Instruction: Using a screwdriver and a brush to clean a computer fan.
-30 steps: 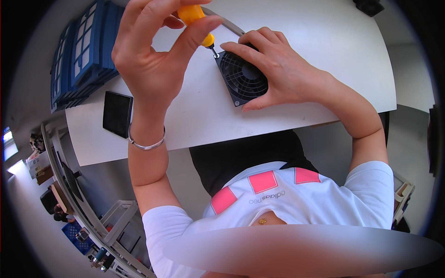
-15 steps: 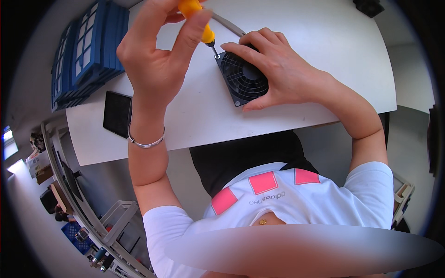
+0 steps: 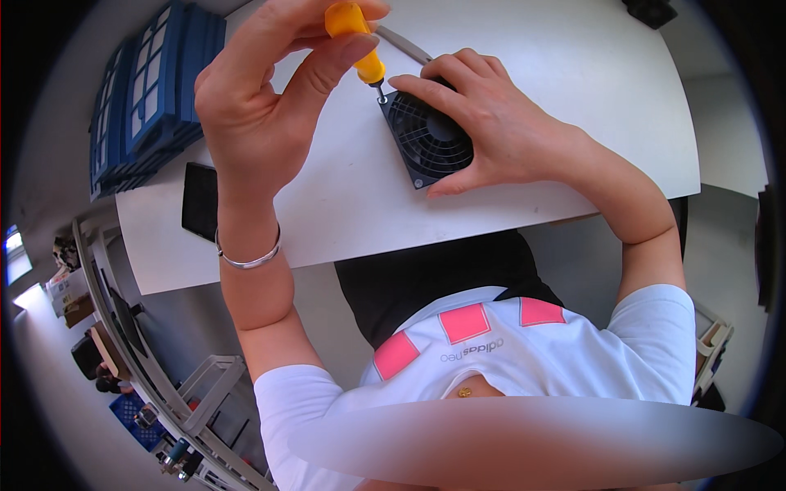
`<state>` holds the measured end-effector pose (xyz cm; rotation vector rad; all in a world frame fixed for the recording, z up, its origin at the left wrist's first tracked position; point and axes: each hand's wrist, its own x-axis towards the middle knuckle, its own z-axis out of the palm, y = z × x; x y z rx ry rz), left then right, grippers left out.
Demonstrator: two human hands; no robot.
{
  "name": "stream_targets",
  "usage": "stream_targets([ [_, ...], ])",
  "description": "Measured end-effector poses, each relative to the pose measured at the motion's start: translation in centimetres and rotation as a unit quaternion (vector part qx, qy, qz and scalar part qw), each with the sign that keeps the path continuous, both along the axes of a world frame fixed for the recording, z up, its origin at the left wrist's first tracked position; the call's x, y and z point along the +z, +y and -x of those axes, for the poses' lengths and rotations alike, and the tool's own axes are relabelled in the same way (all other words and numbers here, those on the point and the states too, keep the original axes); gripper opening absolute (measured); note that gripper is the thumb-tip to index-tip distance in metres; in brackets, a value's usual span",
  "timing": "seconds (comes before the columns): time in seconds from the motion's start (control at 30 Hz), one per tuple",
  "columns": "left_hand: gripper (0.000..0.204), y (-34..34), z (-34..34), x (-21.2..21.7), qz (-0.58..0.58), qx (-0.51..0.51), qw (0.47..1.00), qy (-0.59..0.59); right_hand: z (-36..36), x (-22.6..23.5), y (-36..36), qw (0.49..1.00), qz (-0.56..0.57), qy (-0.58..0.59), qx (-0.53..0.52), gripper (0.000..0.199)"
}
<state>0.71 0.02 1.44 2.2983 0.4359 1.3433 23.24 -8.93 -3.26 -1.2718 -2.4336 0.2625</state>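
**Pinned flat, turned square**

The left hand (image 3: pixel 262 106) pinches the handle of a yellow screwdriver (image 3: pixel 360 49) between thumb and fingertips, closed on the handle with the palm clear of it. The right hand (image 3: pixel 499 114) is half spread over a black fan (image 3: pixel 422 135), thumb at the near edge, forefinger reaching along the far side, just beside the corner being worked.

The screwdriver's tip stands at a bright screw (image 3: pixel 382 100) in the fan's far left corner; whether it is fully seated is too small to tell. The shaft looks tilted, so bringing it more upright over the screw should lower the chance of slipping. Light, even turns with gentle downward pressure would suit this fingertip grip, and the forefinger is best kept clear of the tip.

The fan lies on the white table (image 3: pixel 344 221), which gives firm backing. Beyond it, a grey strip (image 3: pixel 405 42) runs up to the right hand, partly hidden. A black tablet (image 3: pixel 200 200) and blue bins (image 3: pixel 151 90) sit well apart, to the left.
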Motion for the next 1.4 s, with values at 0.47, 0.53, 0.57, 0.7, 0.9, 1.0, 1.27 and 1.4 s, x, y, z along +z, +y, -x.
stream_targets([
  [0.47,0.036,0.5,0.3,-1.1,-0.095,0.062,0.993,-0.021,0.0,-0.2,0.0,1.0,0.015,0.004,-0.001,0.103],
  [0.53,0.034,0.5,0.6,-1.0,-0.068,0.059,0.995,-0.033,0.0,-0.2,0.0,1.0,0.017,0.007,-0.002,0.103],
  [0.57,0.033,0.5,0.7,-0.9,-0.054,0.049,0.997,-0.022,0.0,-0.1,0.0,1.0,0.017,0.007,-0.003,0.103],
  [0.7,0.031,0.3,0.6,-0.1,-0.009,-0.026,1.0,0.008,0.0,0.0,0.1,1.0,0.01,0.001,0.0,0.099],
  [0.9,0.034,0.4,-0.1,-0.6,0.005,-0.024,1.0,-0.01,0.0,-0.1,0.1,1.0,-0.006,0.002,0.002,0.095],
  [1.0,0.03,0.1,-0.3,-0.5,-0.096,0.083,0.991,0.047,0.0,-0.1,0.1,1.0,0.006,0.004,0.001,0.099],
  [1.27,0.034,0.1,0.1,-0.6,-0.055,0.043,0.998,0.0,-0.1,0.0,0.1,1.0,-0.003,0.003,0.002,0.095],
  [1.4,0.036,0.6,0.5,-0.1,-0.057,-0.021,0.998,0.036,-0.1,-0.1,0.1,1.0,-0.002,0.001,0.002,0.096],
])
